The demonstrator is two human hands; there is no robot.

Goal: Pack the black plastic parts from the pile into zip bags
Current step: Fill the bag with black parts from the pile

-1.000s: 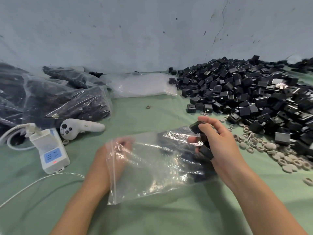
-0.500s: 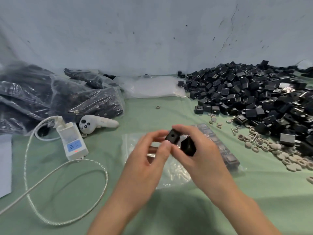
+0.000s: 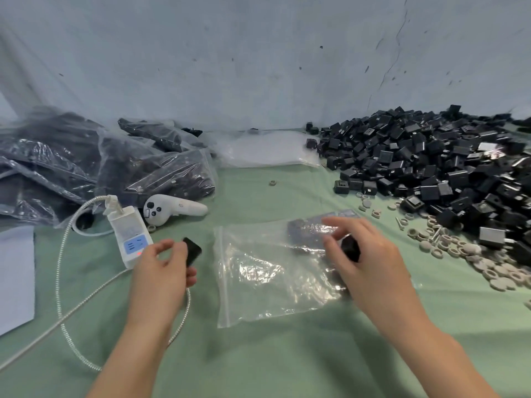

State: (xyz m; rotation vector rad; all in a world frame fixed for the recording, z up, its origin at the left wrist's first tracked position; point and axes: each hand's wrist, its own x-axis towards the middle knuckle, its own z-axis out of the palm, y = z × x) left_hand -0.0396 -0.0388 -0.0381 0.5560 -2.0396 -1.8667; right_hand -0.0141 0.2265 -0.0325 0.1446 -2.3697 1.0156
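A person's left hand pinches one black part between thumb and fingers, just left of a clear zip bag. The bag lies flat on the green table with its zip strip along the near-left edge. The right hand, blurred, curls round a second part above the bag's right end. A few dark parts show through the film at the far right corner. Whether the bag's mouth is open cannot be told.

The job looks well under way but far from finished. Packed bags are heaped at the left against the wall, and a flat stack of spare bags sits at the back. The pile on the right is large, with many parts not yet bagged. The bag in hand appears to be at an early stage, mostly empty, with both held parts yet to go in.

Pale rings are scattered along the pile's near edge. A white controller, a corded white box and a sheet of paper lie to the left, apart from the work.
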